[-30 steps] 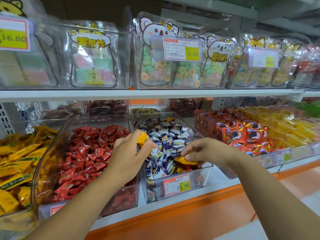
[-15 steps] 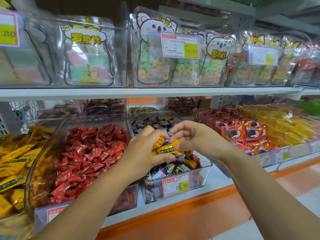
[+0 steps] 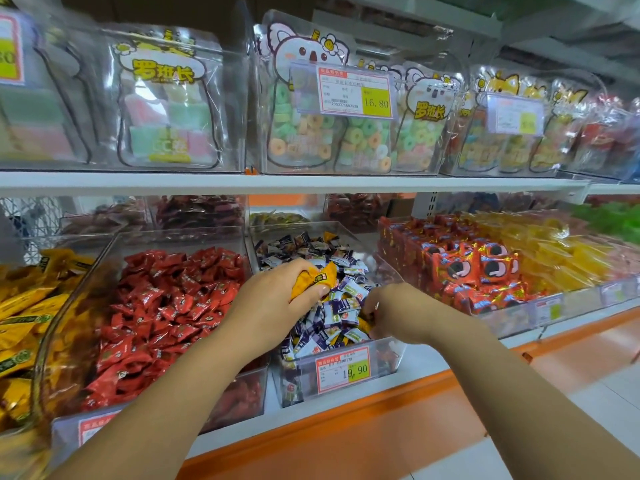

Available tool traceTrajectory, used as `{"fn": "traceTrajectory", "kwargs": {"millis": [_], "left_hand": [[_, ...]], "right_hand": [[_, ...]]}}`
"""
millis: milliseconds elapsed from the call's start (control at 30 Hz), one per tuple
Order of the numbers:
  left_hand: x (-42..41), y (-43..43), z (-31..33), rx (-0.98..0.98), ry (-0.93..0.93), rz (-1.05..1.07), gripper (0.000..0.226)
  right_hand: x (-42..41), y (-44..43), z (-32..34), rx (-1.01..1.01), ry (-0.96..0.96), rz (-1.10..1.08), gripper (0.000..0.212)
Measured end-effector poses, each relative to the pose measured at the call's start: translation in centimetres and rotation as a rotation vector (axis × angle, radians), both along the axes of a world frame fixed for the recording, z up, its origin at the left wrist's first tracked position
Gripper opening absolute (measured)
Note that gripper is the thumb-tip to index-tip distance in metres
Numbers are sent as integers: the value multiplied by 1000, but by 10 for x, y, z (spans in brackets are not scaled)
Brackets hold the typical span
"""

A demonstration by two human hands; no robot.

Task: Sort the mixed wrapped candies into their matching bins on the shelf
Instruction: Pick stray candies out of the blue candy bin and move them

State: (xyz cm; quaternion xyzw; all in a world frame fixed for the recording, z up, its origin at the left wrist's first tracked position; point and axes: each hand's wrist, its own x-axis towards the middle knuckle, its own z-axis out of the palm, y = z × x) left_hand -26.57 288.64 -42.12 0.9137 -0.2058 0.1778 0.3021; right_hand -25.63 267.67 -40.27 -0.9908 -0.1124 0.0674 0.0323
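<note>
Holding a fat bunch of yellow candies (image 3: 313, 277) in my left hand (image 3: 273, 303), I have those fingers (image 3: 306, 296) squeezed tight on them, just over the middle bin (image 3: 384, 358) on the shelf, the one full of purple and white candies (image 3: 332, 306). My right hand (image 3: 398, 313) is low at the near right side of that bin, with its fingers (image 3: 372, 306) curled down into the pile. A bit of yellow shows under them, but I cannot tell if I have got it or not. The bunch looks big for one hand, I think. If I try to add more, one could slip out and drop back in with the purple ones, and then I must dig for it again. If I dig too hard, I may push purple candies over the front wall, because they are piled high near the price tag (image 3: 343, 368). They could fall to the floor. I could also grab a purple one by mistake with the yellow one. The red candies (image 3: 166, 306) are just to the left, and yellow packs (image 3: 24, 306) lie far left past them. If my bunch goes that way, a loose one may fall in the red.
</note>
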Motion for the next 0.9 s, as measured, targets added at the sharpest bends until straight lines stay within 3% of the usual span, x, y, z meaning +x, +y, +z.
{"fn": "traceTrajectory", "kwargs": {"millis": [300,367,433,467,633,767,900], "left_hand": [[-6,4,5,-175,88,-55,33],[-6,4,6,-188,122,-65,23],[-5,5,6,-207,153,-93,16],[-4,5,6,-219,163,-108,15],[-1,4,5,-271,189,-135,24],[2,-3,5,-238,177,-84,57],[-1,-7,7,-192,194,-90,37]], "right_hand": [[2,-1,-17,308,65,-112,35],[1,-1,-17,392,63,-128,27],[1,-1,-17,450,54,-136,5],[0,-3,-16,482,43,-141,11],[-3,-17,0,629,-171,-133,23],[-11,-20,12,779,-271,-85,23],[-17,-4,20,887,-225,1,19]]}}
